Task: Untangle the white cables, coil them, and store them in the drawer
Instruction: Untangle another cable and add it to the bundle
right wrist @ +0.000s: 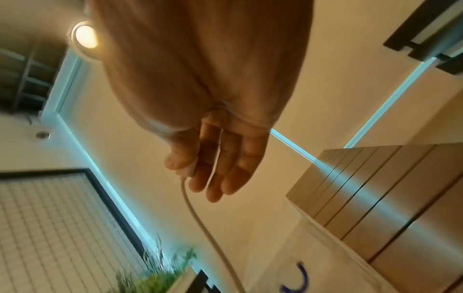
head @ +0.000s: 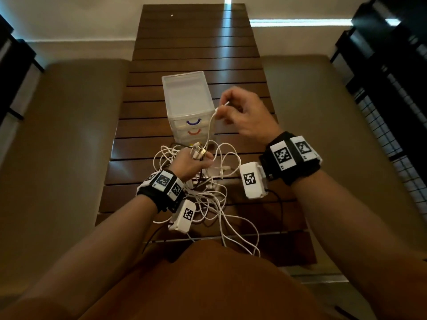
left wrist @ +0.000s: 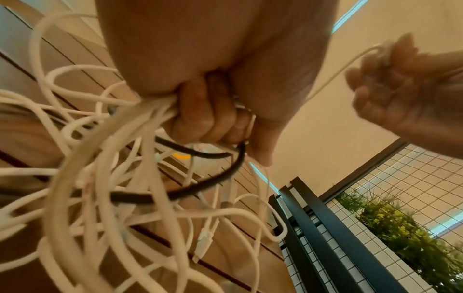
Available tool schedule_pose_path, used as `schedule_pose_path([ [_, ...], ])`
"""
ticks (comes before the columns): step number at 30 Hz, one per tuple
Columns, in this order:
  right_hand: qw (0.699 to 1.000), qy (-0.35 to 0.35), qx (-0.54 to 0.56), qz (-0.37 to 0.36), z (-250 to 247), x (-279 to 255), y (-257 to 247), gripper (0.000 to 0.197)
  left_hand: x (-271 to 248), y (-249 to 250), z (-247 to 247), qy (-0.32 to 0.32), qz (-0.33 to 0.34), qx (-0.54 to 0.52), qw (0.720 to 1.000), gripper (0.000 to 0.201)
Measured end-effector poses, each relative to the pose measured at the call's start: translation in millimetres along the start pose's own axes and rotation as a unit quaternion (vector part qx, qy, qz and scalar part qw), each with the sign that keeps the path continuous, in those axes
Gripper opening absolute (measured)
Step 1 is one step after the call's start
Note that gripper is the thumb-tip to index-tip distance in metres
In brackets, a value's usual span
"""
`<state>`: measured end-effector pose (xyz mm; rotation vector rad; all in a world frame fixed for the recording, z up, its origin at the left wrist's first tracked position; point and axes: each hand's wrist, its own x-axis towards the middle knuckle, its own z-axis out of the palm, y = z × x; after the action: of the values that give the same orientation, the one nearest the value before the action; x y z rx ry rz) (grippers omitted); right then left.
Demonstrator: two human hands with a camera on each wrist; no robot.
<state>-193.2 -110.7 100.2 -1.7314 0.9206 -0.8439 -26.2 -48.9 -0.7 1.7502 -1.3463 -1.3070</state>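
Observation:
A tangle of white cables (head: 215,199) lies on the slatted wooden table (head: 198,54), with a black cable (left wrist: 213,184) threaded through it. My left hand (head: 191,161) grips a bunch of these cables (left wrist: 105,158) and their plugs (head: 198,153) just above the table. My right hand (head: 242,114) is raised to the right of the drawer unit and pinches the plug end of one white cable (head: 223,106) between thumb and fingers (right wrist: 200,178); the cable (right wrist: 205,234) hangs down to the tangle. The small translucent drawer unit (head: 187,105) stands behind the cables, its drawers closed.
Cushioned benches (head: 64,139) flank the table on both sides. Dark railings and a wire grid (head: 392,112) stand at the right, with a green plant (left wrist: 400,228) behind the grid. The cables trail over the near table edge toward my lap.

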Motion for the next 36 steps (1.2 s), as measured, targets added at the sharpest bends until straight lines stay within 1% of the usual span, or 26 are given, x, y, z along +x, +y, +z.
schedule_pose_path([
  [2,0.996,0.026,0.082,0.001,-3,1,-11,0.014,-2,-2,1,0.004,0.009,-0.018,1.0,0.019],
  [4,0.983,0.039,0.178,0.002,-4,0,-22,0.013,-3,-7,2,-0.003,0.008,0.012,1.0,0.019],
  [6,0.959,0.039,0.279,-0.007,-4,-1,-33,0.013,-3,-15,2,-0.023,-0.018,0.059,0.998,0.016],
  [7,0.952,0.037,0.303,-0.007,-4,-2,-38,0.013,-3,-19,1,-0.032,-0.032,0.059,0.997,0.016],
  [8,0.955,0.035,0.294,-0.004,-4,-3,-40,0.013,-3,-22,-1,-0.038,-0.044,0.04,0.998,0.017],
  [9,0.968,0.027,0.251,0.001,-4,-4,-40,0.011,-3,-23,-3,-0.04,-0.052,0.01,0.998,0.021],
  [11,0.993,-0.011,0.117,0.015,0,-8,-31,0.011,-2,-20,-9,-0.028,-0.064,-0.055,0.996,0.023],
  [12,0.997,-0.038,0.058,0.035,3,-10,-23,0.014,-2,-17,-12,-0.016,-0.064,-0.092,0.994,0.023],
  [14,0.992,-0.08,-0.006,0.1,11,-17,-5,0.018,-1,-10,-18,0.005,-0.059,-0.161,0.985,0.028],
  [16,0.982,-0.092,-0.028,0.161,20,-23,11,0.017,-1,-3,-21,0.011,-0.053,-0.222,0.974,0.035],
  [18,0.976,-0.091,-0.027,0.197,32,-28,24,0.014,-4,2,-23,-0.01,-0.041,-0.278,0.96,0.041],
  [19,0.974,-0.084,-0.01,0.21,37,-30,28,0.013,-7,5,-22,-0.033,-0.034,-0.303,0.952,0.039],
  [22,0.965,-0.049,0.069,0.247,51,-32,34,0.016,-13,9,-21,-0.096,-0.028,-0.366,0.925,0.024],
  [24,0.962,-0.048,0.087,0.256,57,-32,35,0.018,-12,9,-18,-0.103,-0.042,-0.402,0.909,0.015],
  [26,0.961,-0.048,0.094,0.255,62,-32,38,0.019,-9,8,-16,-0.086,-0.059,-0.44,0.892,0.016],
  [28,0.961,-0.032,0.1,0.257,67,-31,40,0.019,-8,9,-14,-0.08,-0.058,-0.442,0.892,0.02],
  [31,0.963,-0.003,0.103,0.248,72,-30,40,0.019,-8,12,-11,-0.089,-0.034,-0.386,0.917,0.024],
  [32,0.964,0.003,0.106,0.245,73,-30,38,0.018,-8,13,-11,-0.087,-0.028,-0.376,0.922,0.026],
  [34,0.964,0.017,0.11,0.242,73,-30,35,0.018,-6,14,-12,-0.079,-0.025,-0.382,0.92,0.026],
  [36,0.963,0.038,0.109,0.243,73,-30,35,0.02,-2,14,-13,-0.07,-0.036,-0.399,0.914,0.023],
])
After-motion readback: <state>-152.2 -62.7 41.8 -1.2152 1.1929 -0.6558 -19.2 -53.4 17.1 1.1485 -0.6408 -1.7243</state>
